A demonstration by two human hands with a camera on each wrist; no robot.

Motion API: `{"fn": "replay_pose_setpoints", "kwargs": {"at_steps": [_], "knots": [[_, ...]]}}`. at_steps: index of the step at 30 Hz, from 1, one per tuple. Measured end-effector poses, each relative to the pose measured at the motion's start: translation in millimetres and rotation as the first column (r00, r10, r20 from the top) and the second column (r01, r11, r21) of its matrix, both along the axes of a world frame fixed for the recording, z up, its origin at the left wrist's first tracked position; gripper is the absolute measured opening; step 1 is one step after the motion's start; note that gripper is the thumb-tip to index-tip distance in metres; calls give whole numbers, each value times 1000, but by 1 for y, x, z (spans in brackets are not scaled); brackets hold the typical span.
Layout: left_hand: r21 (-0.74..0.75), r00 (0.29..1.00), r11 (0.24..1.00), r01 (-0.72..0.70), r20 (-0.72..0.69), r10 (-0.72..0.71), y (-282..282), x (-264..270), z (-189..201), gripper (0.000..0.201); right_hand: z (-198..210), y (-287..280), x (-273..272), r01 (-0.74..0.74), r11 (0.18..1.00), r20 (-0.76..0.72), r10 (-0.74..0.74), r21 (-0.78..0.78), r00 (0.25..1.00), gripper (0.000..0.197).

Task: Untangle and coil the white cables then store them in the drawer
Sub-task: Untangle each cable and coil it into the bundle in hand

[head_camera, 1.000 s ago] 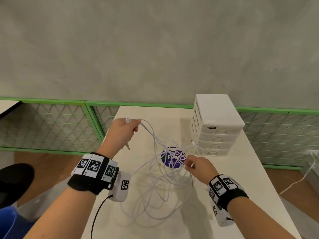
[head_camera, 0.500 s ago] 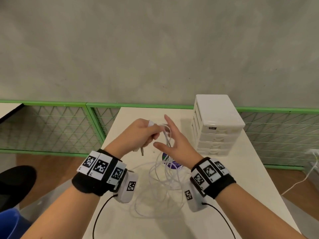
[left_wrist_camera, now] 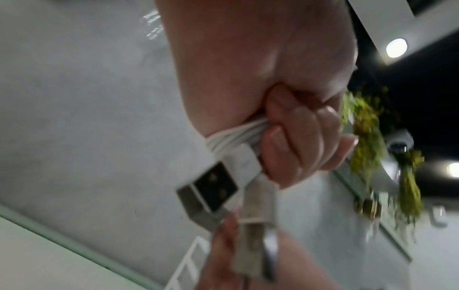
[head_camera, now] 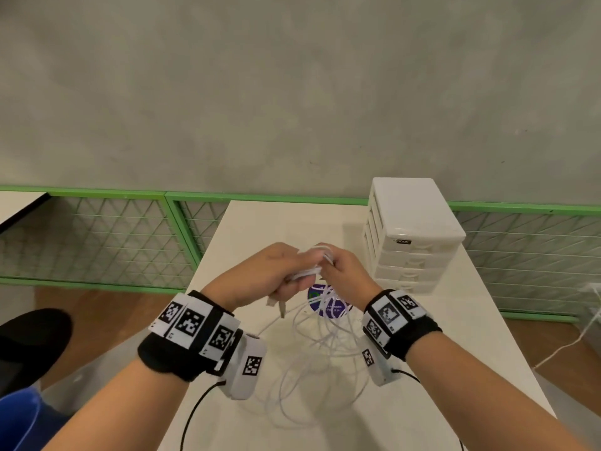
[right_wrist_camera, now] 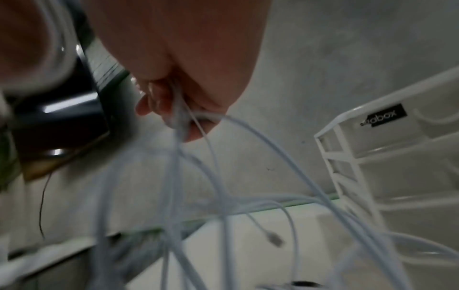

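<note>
Tangled white cables (head_camera: 322, 353) hang in loops from both hands down to the white table (head_camera: 455, 353). My left hand (head_camera: 276, 271) grips a bunch of cable strands, with USB plugs (left_wrist_camera: 213, 186) sticking out below its curled fingers. My right hand (head_camera: 341, 268) is right beside it, fingers curled round cable strands (right_wrist_camera: 181, 117) that trail down from it. The white drawer unit (head_camera: 413, 236) stands at the table's back right, its drawers shut. A small connector (right_wrist_camera: 274, 238) dangles on one strand.
A purple round sticker (head_camera: 328, 302) lies on the table under the cables. Green mesh fencing (head_camera: 97, 236) runs behind the table. A blue bin (head_camera: 16, 421) and a black shape stand on the floor at left. Another white cord (head_camera: 572, 340) lies on the floor at right.
My right hand rose from the table's cable pile, opened beside the left hand, and now holds strands there. My left hand moved right and down a little, still gripping the cables.
</note>
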State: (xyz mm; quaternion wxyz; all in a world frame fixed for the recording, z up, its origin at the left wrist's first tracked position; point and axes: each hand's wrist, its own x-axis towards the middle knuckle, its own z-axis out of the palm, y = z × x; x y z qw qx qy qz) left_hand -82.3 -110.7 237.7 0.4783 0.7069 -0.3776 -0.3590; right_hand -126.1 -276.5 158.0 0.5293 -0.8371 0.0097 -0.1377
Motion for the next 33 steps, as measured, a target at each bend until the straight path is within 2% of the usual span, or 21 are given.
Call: {"fn": "replay_pose_setpoints", "kwargs": {"at_steps": [3, 5, 10, 14, 16, 19, 22, 24, 26, 27, 28, 29, 30, 31, 32, 33], "knots": [[-134, 974, 990, 51, -212, -78, -6, -2, 5, 49, -11, 5, -3, 16, 999, -121, -20, -33, 993, 32], [-222, 944, 975, 27, -316, -98, -10, 0, 4, 53, -12, 12, -5, -30, 999, -169, 22, -42, 985, 40], [-401, 890, 910, -105, -446, -94, -15, 10, 6, 58, -24, 18, -7, -66, 998, -191, 64, -7, 980, 38], [-490, 887, 850, -195, -458, -61, -14, 11, 12, 61, -32, 14, -8, -67, 998, -261, 61, -12, 963, 29], [-545, 867, 794, -270, -496, -46, -16, 9, 16, 63, -33, 14, -9, -74, 997, -290, 62, -29, 955, 27], [-630, 831, 658, -413, -557, -11, -19, 14, 25, 63, -37, 14, -10, -104, 992, -323, 75, -73, 943, 24], [-672, 800, 514, -533, -598, 47, -21, 21, 32, 51, -39, 16, -14, -120, 991, -322, 97, -53, 942, 22], [-673, 784, 431, -601, -601, 155, -24, 27, 31, 43, -38, 18, -15, -139, 988, -320, 113, -61, 941, 20], [-686, 786, 387, -616, -498, 367, -27, 36, 22, 35, -36, 22, -16, -169, 982, -302, 136, -84, 944, 16], [-709, 789, 406, -576, -354, 502, -28, 40, 16, 29, -34, 24, -16, -184, 978, -285, 149, -99, 947, 14], [-724, 764, 469, -506, -124, 634, -26, 46, 8, 23, -33, 26, -17, -193, 976, -264, 161, -101, 951, 13], [-692, 694, 583, -426, 165, 701, -24, 51, -1, 18, -30, 28, -18, -191, 978, -233, 167, -83, 958, 13], [-582, 605, 727, -366, 444, 660, -21, 54, -11, 18, -27, 28, -20, -179, 982, -199, 165, -53, 966, 14], [-394, 538, 852, -346, 661, 524, -17, 57, -20, 20, -24, 27, -20, -157, 987, -163, 152, -21, 975, 15], [-178, 513, 916, -360, 782, 354, -13, 57, -28, 25, -21, 25, -20, -132, 991, -129, 132, 13, 983, 17], [10, 546, 931, -365, 812, 205, -10, 56, -34, 30, -18, 22, -19, -108, 993, -96, 112, 45, 989, 19]]}}
